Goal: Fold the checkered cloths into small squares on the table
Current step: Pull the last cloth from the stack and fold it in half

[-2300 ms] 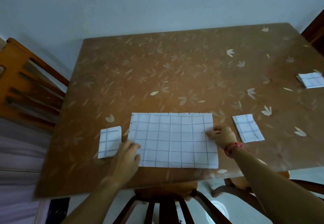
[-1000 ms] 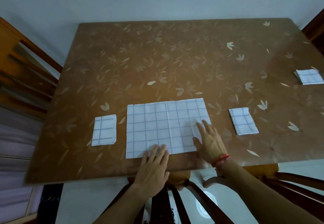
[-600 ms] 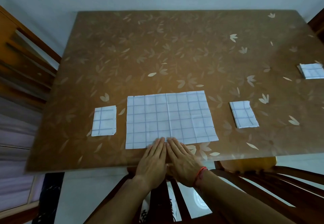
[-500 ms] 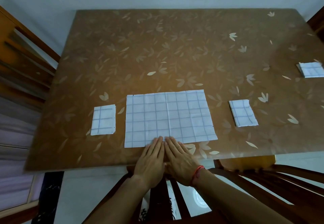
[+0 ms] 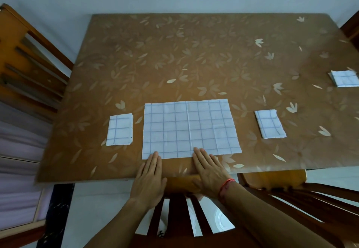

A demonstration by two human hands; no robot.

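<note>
Fingers (image 5: 155, 157) of both hands lie straight and flat, gripping nothing, with their tips resting on the near edge of the open cloth (image 5: 189, 129). Left hand (image 5: 150, 175) touches that edge close to its left corner. Right hand (image 5: 208, 172), a red thread (image 5: 226, 186) at its wrist, touches the edge just right of the cloth's centre crease, so the right corner lies well off to that hand's right.

From the fingertips the cloth spreads away across the table (image 5: 194, 53), lying flat. Its long axis runs left to right, along the near table edge. The crease crosses that axis at the middle and meets the near edge between the two hands.

The coming fold probably turns on this crease, with one short side carried over onto the other. The left hand is the nearer to a corner; the right would need to slide outward to reach its own.

Three cloths are already folded small. One square (image 5: 120, 129) lies beyond and left of the left fingers, just beside the open cloth. A second (image 5: 270, 124) lies to the right of the right fingers, apart from the cloth. A third (image 5: 344, 78) sits far right, near the table's side edge. No container is in view. A chair back (image 5: 174, 209) stands below the wrists.
</note>
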